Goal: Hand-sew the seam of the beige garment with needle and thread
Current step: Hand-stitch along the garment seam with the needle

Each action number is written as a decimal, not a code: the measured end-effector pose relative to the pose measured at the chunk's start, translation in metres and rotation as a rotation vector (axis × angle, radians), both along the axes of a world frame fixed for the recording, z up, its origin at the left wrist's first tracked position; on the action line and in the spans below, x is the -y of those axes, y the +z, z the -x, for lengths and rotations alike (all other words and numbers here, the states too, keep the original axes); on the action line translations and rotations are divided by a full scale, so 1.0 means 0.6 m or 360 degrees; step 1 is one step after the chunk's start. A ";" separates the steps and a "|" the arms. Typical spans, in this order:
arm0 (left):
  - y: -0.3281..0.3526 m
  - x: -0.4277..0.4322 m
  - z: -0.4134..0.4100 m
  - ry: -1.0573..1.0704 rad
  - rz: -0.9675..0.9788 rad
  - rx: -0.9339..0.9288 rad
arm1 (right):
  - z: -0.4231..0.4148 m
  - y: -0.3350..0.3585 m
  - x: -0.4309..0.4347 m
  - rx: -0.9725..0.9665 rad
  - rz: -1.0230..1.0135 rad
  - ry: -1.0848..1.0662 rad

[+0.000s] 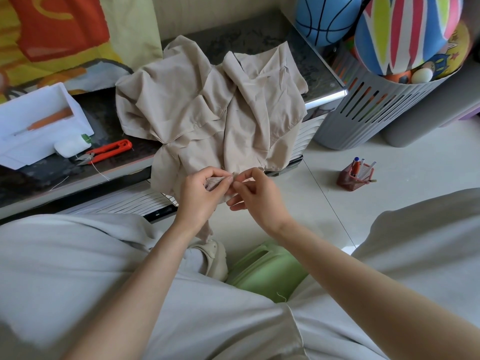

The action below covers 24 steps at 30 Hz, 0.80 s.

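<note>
Mid-frame, garment [207,105]: beige, crumpled on dark table [259,38], hem hanging off front edge.
Left hand [200,197]: pinches hem fold.
Right hand [257,197]: pinches same hem, close beside left thumb.
Left of frame: red snips [109,152], white box [39,118].

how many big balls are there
3: a blue basketball at top, a striped ball right of it atop the grey basket, and a yellow printed ball at the striped one's right. More may be hidden in the basket.
</note>
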<state>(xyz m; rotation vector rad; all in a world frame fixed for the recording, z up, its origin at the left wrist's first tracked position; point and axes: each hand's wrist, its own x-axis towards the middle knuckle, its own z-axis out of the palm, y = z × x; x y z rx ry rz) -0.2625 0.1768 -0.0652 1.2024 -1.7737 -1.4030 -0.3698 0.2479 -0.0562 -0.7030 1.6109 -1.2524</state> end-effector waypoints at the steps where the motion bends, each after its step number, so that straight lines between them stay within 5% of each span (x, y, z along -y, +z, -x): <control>1: 0.002 -0.001 0.000 0.0004 0.0002 -0.0002 | -0.001 0.000 0.000 -0.0027 0.0001 0.0032; 13: 0.001 -0.001 -0.002 -0.0036 -0.0018 0.0043 | 0.005 -0.002 -0.003 -0.0108 0.0006 0.0047; 20: -0.001 -0.001 -0.004 -0.0098 0.0071 0.0072 | 0.032 -0.009 -0.007 -0.0725 -0.0069 0.0092; 24: -0.011 -0.006 -0.002 -0.0252 -0.0034 0.0085 | 0.048 0.006 0.002 -0.0659 -0.0315 0.0191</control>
